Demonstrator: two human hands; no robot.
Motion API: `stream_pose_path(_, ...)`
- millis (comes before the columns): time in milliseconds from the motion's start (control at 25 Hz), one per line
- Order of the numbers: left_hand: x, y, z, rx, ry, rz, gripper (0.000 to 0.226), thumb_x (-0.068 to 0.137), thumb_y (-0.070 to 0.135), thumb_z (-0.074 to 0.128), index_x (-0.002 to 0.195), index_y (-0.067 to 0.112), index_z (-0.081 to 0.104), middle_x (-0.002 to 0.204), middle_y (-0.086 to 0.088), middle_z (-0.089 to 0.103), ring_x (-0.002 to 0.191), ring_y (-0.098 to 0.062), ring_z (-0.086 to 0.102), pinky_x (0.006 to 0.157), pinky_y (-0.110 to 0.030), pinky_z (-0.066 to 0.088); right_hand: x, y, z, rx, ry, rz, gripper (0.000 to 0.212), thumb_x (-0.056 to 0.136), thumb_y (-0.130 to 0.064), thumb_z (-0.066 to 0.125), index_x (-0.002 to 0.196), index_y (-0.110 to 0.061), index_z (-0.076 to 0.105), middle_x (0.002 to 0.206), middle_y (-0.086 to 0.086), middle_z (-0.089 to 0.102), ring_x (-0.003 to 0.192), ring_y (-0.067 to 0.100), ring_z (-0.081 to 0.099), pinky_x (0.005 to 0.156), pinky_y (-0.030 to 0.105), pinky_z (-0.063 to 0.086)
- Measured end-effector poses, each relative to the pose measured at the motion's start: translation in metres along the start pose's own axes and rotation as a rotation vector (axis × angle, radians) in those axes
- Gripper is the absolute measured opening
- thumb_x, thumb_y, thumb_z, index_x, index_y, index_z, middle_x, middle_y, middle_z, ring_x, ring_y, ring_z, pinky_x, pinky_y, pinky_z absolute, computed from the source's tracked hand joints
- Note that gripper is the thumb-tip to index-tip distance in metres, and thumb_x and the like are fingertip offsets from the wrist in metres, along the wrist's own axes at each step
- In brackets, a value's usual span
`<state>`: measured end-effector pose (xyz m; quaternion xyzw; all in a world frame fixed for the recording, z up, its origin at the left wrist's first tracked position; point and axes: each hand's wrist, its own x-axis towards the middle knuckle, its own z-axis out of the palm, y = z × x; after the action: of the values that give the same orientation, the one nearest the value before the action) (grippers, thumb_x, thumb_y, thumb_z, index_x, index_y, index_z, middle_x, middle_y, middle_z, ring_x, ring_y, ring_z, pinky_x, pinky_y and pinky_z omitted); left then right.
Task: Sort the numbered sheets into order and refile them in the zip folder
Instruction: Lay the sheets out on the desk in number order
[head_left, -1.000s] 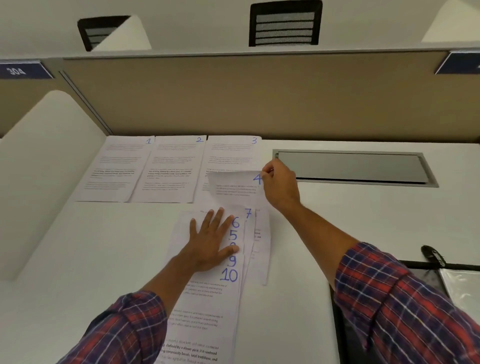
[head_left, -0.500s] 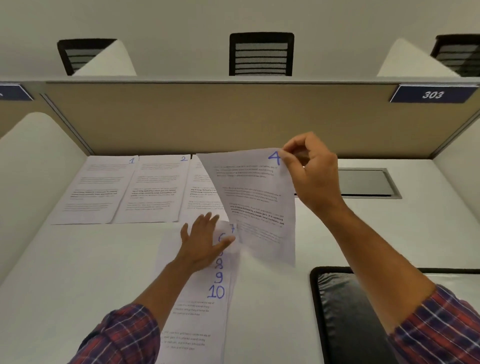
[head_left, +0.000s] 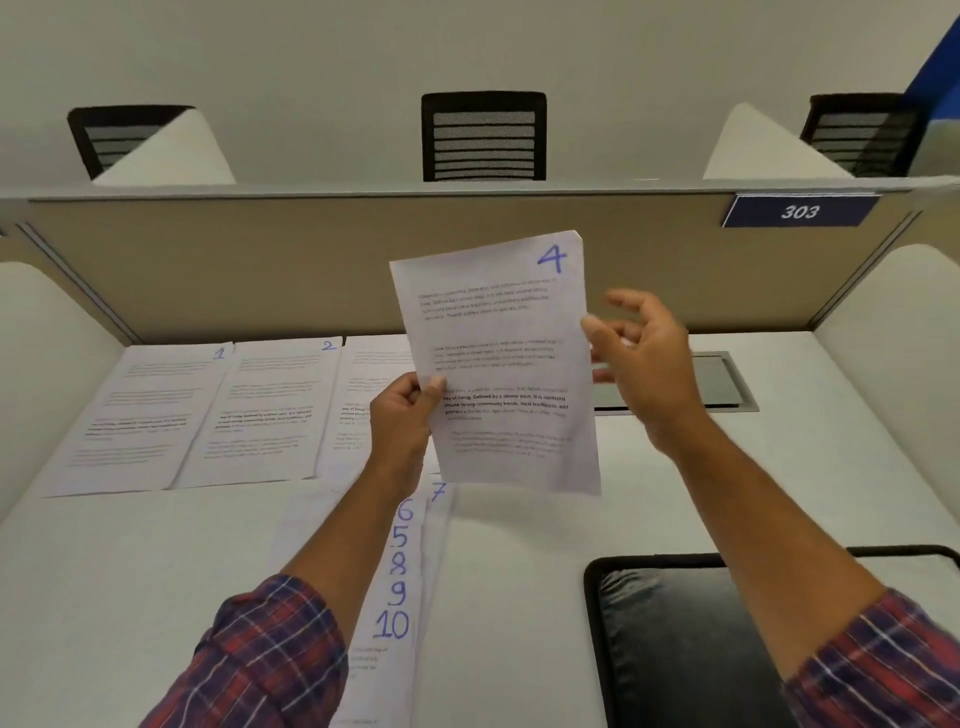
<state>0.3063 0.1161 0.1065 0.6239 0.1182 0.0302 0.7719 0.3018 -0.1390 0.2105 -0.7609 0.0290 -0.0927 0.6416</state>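
- My left hand (head_left: 402, 421) pinches sheet 4 (head_left: 498, 364) by its left side, above the desk (head_left: 156, 571).
- My right hand (head_left: 649, 364) is open, fingers loose, just beside it.

Both your forearms reach forward, bare up to the plaid sleeves. Your left hand (head_left: 402, 421) is raised, its thumb in front, pinching the left edge of the sheet marked 4 (head_left: 498, 338). Your right hand (head_left: 644, 358) hovers just beside the right edge, fingers loosely curled.

head view | wide-angle | faces forward and down | close over desk (head_left: 130, 597) | single view
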Motion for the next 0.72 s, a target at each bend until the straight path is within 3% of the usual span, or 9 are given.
stream_pose_path(120, 0.017, -0.003, 0.007, -0.011, 0.025, -0.046, 0.017, 0.101, 0.02, 0.068, 0.111, 0.008, 0.074, 0.112, -0.009, 0.078, 0.108, -0.032, 0.073, 0.092, -0.047, 0.061, -0.008, 0.068, 0.001, -0.042, -0.021, 0.153, 0.019, 0.098, -0.029, 0.072, 0.116, -0.021, 0.068, 0.103, 0.0, 0.079, 0.092, 0.02, 0.077, 0.078, 0.053, 0.064)
stream_pose_path(200, 0.026, -0.006, 0.013, 0.014, 0.041, -0.084, 0.016, 0.101, 0.02, 0.067, 0.11, 0.009, 0.074, 0.11, -0.007, 0.079, 0.105, -0.029, 0.074, 0.089, -0.044, 0.063, -0.018, 0.1, 0.005, -0.1, -0.03, 0.176, 0.004, 0.1, -0.024, 0.069, 0.104, -0.023, 0.071, 0.1, -0.005, 0.078, 0.09, 0.015, 0.075, 0.076, 0.04, 0.063)
stream_pose_path(320, 0.04, -0.016, 0.022, 0.103, 0.058, -0.103, 0.012, 0.101, 0.019, 0.067, 0.108, 0.013, 0.075, 0.104, 0.0, 0.08, 0.098, -0.02, 0.076, 0.086, -0.039, 0.063, -0.017, 0.131, 0.01, -0.174, 0.038, 0.226, 0.009, 0.102, -0.019, 0.064, 0.098, -0.018, 0.072, 0.098, -0.005, 0.076, 0.086, 0.015, 0.073, 0.065, 0.023, 0.056)
stream_pose_path(400, 0.052, -0.033, 0.018, 0.333, 0.087, -0.031, 0.016, 0.101, 0.021, 0.067, 0.115, 0.017, 0.074, 0.109, 0.003, 0.078, 0.101, -0.015, 0.074, 0.094, -0.038, 0.06, -0.007, 0.145, 0.01, -0.165, 0.111, 0.278, 0.014, 0.102, -0.019, 0.062, 0.093, -0.015, 0.072, 0.095, -0.003, 0.075, 0.084, 0.017, 0.072, 0.063, 0.024, 0.054)
stream_pose_path(520, 0.063, -0.065, -0.006, 0.812, 0.066, 0.057, 0.035, 0.101, 0.023, 0.066, 0.135, 0.015, 0.065, 0.138, -0.004, 0.065, 0.128, -0.021, 0.06, 0.112, -0.034, 0.044, 0.011, 0.167, 0.008, -0.111, 0.183, 0.366, 0.017, 0.101, -0.016, 0.062, 0.088, -0.013, 0.073, 0.094, -0.001, 0.075, 0.085, 0.021, 0.071, 0.065, 0.028, 0.055)
stream_pose_path(720, 0.064, -0.102, -0.037, 1.318, -0.029, 0.083, 0.051, 0.105, 0.039, 0.056, 0.153, 0.024, 0.048, 0.166, -0.004, 0.034, 0.156, -0.027, 0.026, 0.127, -0.049, 0.017, 0.027, 0.194, 0.014, -0.081, 0.185, 0.479, 0.017, 0.098, -0.012, 0.065, 0.085, -0.018, 0.074, 0.093, -0.001, 0.076, 0.088, 0.024, 0.072, 0.067, 0.03, 0.053)
